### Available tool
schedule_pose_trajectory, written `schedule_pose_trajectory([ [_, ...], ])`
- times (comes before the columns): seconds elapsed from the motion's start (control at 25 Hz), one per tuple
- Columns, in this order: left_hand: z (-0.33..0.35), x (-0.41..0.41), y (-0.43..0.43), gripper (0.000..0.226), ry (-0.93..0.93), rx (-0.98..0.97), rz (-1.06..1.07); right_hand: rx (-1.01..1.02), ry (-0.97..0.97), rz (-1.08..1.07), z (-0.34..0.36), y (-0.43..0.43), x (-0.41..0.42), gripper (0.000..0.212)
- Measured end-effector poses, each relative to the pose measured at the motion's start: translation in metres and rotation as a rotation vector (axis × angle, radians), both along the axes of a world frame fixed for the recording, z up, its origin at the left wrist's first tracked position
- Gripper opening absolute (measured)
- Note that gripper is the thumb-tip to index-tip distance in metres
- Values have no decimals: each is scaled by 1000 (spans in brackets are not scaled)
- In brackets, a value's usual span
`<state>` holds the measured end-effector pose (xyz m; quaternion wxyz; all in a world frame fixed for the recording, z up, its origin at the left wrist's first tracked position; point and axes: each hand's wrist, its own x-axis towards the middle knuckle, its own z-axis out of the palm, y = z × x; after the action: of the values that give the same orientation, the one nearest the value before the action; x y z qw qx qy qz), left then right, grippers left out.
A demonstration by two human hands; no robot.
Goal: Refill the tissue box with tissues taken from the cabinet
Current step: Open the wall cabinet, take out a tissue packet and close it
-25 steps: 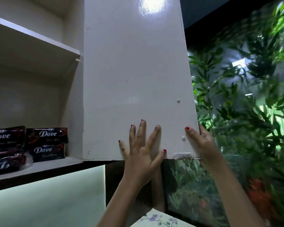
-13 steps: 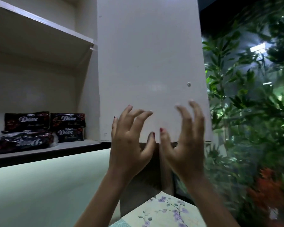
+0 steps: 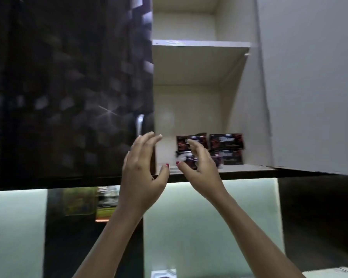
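The wall cabinet (image 3: 199, 65) stands open, pale inside, with one shelf above. On its bottom board lie several dark red tissue packs (image 3: 226, 149), stacked in two piles. My left hand (image 3: 143, 169) is raised in front of the cabinet's lower left edge, fingers apart, holding nothing. My right hand (image 3: 199, 165) is up in front of the left pile of packs, fingers curved and spread, partly hiding that pile; I cannot tell whether it touches them. The tissue box is not in view.
The open cabinet door (image 3: 309, 87) hangs at the right, pale side toward me. A closed glossy black door (image 3: 68, 93) with a metal handle (image 3: 140, 125) fills the left. Below is a lit pale green wall panel (image 3: 209, 227).
My view has swung left from the open door to the cabinet's inside. Both hands have left the door and moved left, up to the shelf with the packs.
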<state>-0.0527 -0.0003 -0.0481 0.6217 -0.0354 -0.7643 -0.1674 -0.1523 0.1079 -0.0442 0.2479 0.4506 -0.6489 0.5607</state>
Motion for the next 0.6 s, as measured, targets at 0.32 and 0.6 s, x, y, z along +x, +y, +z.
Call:
schedule_pose_trajectory([
  [0.32, 2, 36, -83, 63, -180, -10, 99, -115, -260, 165, 44, -128, -15, 31],
  [0.6, 6, 53, -68, 61, -69, -11, -115, -319, -204, 163, 32, -102, 60, 24],
])
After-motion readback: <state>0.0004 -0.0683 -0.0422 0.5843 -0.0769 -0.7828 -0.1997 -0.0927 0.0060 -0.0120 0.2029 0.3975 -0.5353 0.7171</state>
